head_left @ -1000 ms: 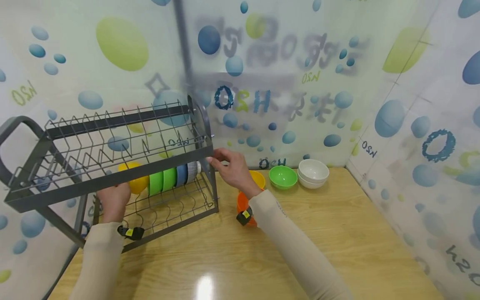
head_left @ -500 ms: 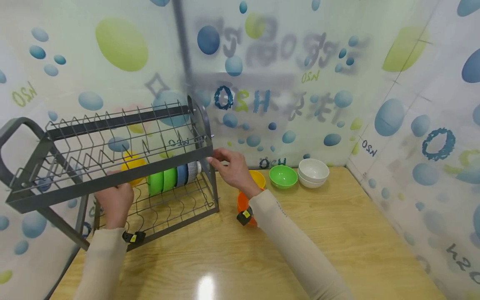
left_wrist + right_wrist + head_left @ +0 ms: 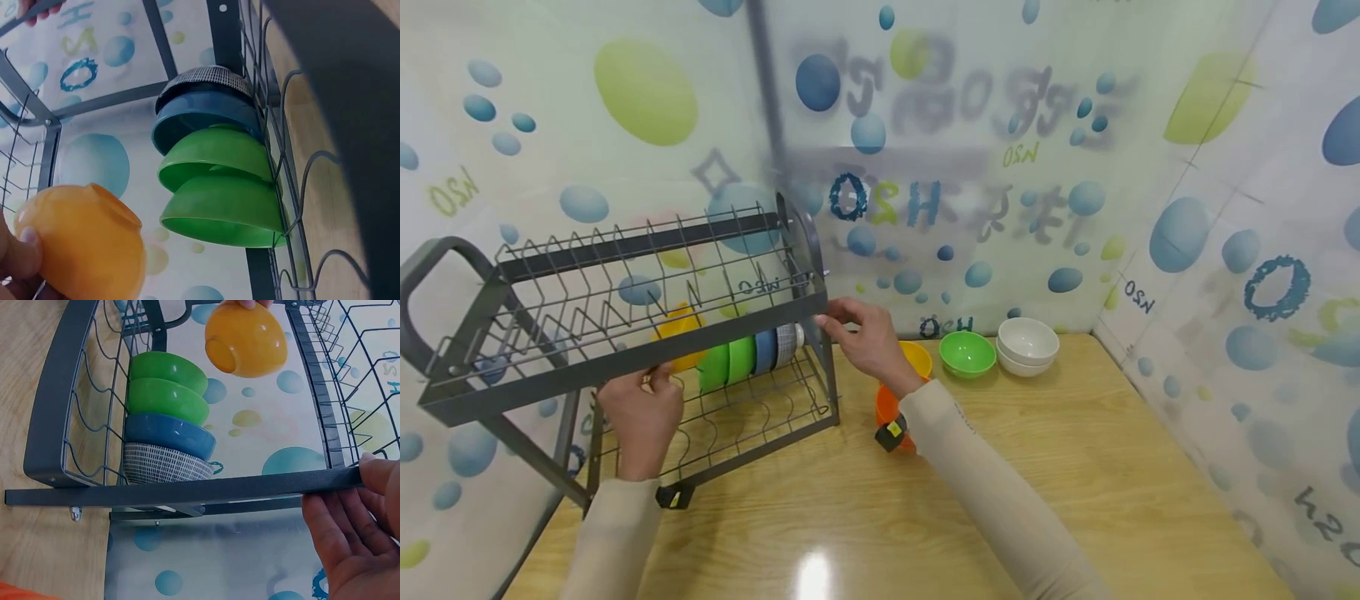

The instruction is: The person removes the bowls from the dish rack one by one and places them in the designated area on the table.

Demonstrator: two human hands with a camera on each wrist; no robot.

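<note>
A grey two-tier dish rack (image 3: 587, 364) stands on the left of the table. Between its tiers, my left hand (image 3: 643, 417) holds a yellow-orange bowl (image 3: 87, 240) by its edge, thumb against the side. The bowl is tilted and apart from the row of bowls in the left wrist view. Two green bowls (image 3: 219, 212), a blue bowl (image 3: 209, 115) and a checked bowl (image 3: 165, 464) stand on edge along the lower tier. My right hand (image 3: 868, 337) grips the rack's right side bar, thumb on one face and fingers on the other.
Right of the rack are an orange bowl (image 3: 887, 406) and a yellow bowl (image 3: 917, 357), partly behind my right forearm. Farther along the back wall sit a green bowl (image 3: 966, 354) and two stacked white bowls (image 3: 1027, 343). The wooden table (image 3: 1075, 483) reaches the right wall.
My left hand has moved a little right and toward me, and the yellow-orange bowl has risen, turned and shifted right with it. The right hand stays on the rack.
</note>
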